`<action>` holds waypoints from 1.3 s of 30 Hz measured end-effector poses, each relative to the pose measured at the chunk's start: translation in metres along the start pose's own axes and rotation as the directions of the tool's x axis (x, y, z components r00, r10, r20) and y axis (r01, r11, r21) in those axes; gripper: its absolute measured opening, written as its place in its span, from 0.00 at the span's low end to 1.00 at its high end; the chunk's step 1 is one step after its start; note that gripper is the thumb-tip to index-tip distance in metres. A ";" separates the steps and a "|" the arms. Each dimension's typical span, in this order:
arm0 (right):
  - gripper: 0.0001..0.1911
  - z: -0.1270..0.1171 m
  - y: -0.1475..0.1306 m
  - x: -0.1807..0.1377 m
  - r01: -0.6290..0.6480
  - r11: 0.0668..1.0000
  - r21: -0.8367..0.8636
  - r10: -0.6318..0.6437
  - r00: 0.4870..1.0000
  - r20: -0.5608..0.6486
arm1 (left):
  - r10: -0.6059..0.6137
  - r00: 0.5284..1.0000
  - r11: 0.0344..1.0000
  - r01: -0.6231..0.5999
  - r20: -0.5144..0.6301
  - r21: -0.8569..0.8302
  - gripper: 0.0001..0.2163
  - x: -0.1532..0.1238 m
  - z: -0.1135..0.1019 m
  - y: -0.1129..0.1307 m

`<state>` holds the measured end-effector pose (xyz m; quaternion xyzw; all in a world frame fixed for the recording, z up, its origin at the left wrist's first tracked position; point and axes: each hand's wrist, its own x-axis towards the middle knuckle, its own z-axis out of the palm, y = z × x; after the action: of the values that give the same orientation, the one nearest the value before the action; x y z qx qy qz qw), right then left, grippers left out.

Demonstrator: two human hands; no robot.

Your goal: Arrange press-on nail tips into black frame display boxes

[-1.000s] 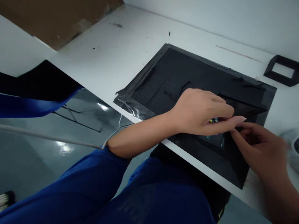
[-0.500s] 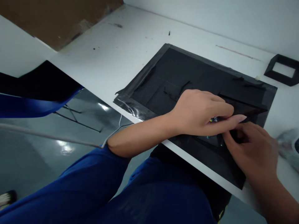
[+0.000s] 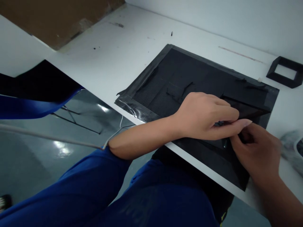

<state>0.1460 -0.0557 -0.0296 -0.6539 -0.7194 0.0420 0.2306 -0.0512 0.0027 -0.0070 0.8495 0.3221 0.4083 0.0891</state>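
Note:
A dark, glossy flat panel [image 3: 247, 107] lies on a black mat [image 3: 201, 71], partly under my hands. My left hand [image 3: 209, 116] reaches across it with its fingers curled and the thumb pressed against the forefinger. Right beside it, my right hand [image 3: 259, 149] is closed in a pinch at the panel's right part. The fingertips of both hands meet, and whatever they pinch is hidden. A small shiny detail shows on the panel just below my left thumb.
The mat is taped onto a white table [image 3: 104, 66] and carries several black scraps. A black rectangular frame [image 3: 272, 75] lies at the right, above a blurred clear plastic item [image 3: 288, 151]. Brown board [image 3: 59, 19] covers the far left corner. A grey cable [image 3: 52, 137] crosses at left.
Both hands have shifted very slightly to the right, still pinched together. The bright coloured glints under my left hand have mostly gone from sight.

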 end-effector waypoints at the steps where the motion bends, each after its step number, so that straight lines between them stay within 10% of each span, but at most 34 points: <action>1: 0.14 -0.001 0.001 0.000 -0.007 1.000 0.009 0.007 1.000 -0.012 | -0.003 1.000 1.000 0.003 -0.003 -0.008 0.26 0.000 0.000 -0.001; 12: 0.21 -0.001 0.009 -0.002 -0.079 0.996 0.039 0.079 0.997 0.010 | -0.143 0.985 0.987 0.136 0.093 0.081 0.27 0.005 -0.014 -0.008; 19: 0.20 -0.005 0.009 -0.004 -0.066 0.994 0.091 0.060 0.996 0.067 | -0.132 0.853 0.991 0.108 0.505 0.076 0.08 0.008 -0.024 -0.028; 39: 0.20 -0.005 0.012 -0.004 -0.101 0.990 0.102 0.089 0.990 0.113 | -0.111 0.790 0.994 0.102 0.603 0.050 0.10 0.009 -0.028 -0.028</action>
<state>0.1590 -0.0593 -0.0302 -0.6708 -0.6956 0.1271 0.2240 -0.0814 0.0271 0.0051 0.9165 0.3272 0.1077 0.2036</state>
